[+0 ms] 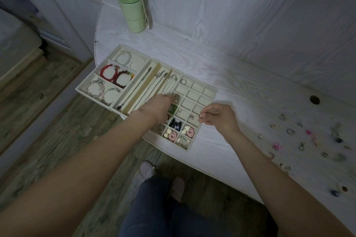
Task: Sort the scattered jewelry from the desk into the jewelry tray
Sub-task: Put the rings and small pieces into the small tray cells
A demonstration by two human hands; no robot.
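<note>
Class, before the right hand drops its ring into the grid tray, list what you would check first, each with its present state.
1. Right hand pinches the small ring: ok.
2. Ring is over the grid tray: ok, at its right edge.
3. Empty cells remain: ok, several at the far end.
4. Left hand is out of the way: not ok, it covers middle cells.
5. What the left hand's fingers hold: cannot tell.
6. Scattered jewelry still on the desk: ok.

Left hand (160, 108) reaching — fingers down, right hand (217, 119) pinching (thumb-forefinger)
</note>
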